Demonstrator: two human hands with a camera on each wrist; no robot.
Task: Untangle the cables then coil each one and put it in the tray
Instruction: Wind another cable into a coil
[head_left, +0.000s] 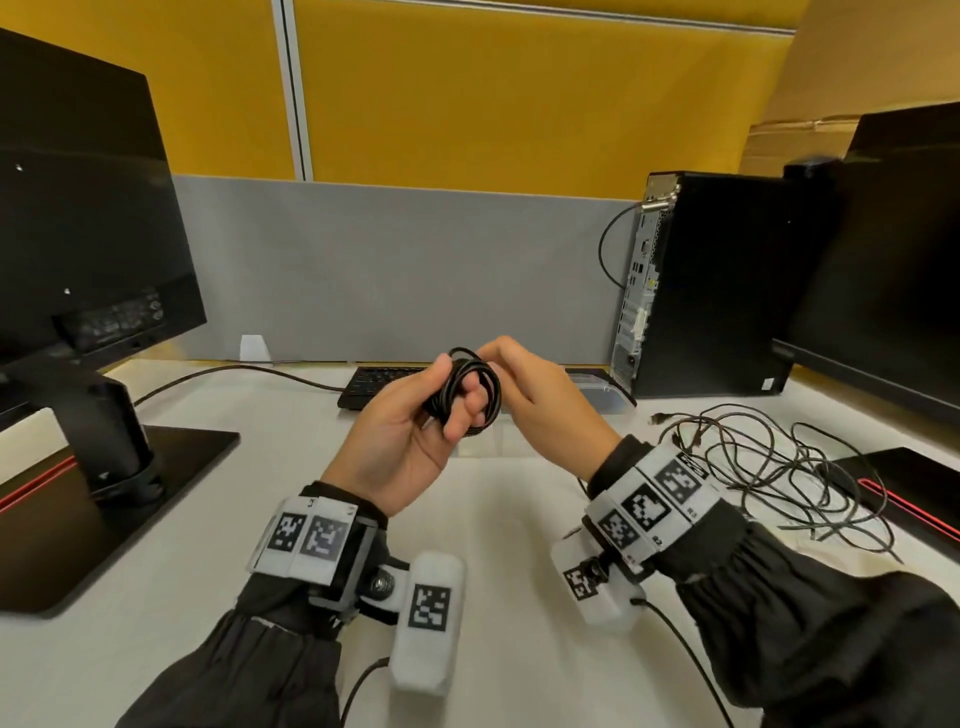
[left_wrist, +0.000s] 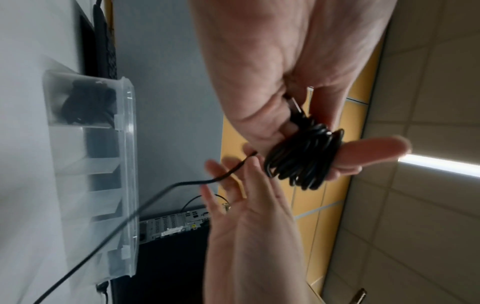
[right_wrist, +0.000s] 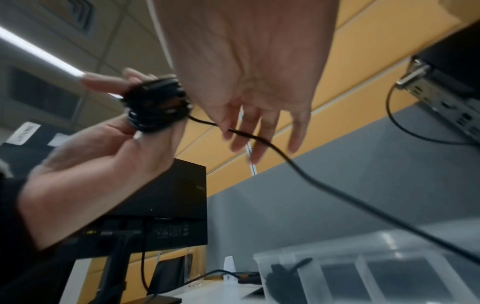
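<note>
My left hand (head_left: 431, 410) is raised over the desk, palm up, and grips a black cable coil (head_left: 470, 389) wound round its fingers, the thumb pressing on it. The coil (left_wrist: 303, 156) shows several tight loops in the left wrist view. My right hand (head_left: 524, 384) is just right of the coil and pinches the cable's free length (right_wrist: 324, 185), which trails down to the right. A loose tangle of thin black cables (head_left: 769, 467) lies on the desk at the right. Behind my hands the clear divided tray (left_wrist: 130, 164) holds one coiled black cable (left_wrist: 88, 105) in an end compartment.
A monitor (head_left: 78, 234) on its stand fills the left, another monitor (head_left: 893, 260) and a PC tower (head_left: 701, 286) the right. A keyboard (head_left: 384, 384) lies by the grey partition. A black laptop with a red stripe (head_left: 909, 488) lies at the right edge.
</note>
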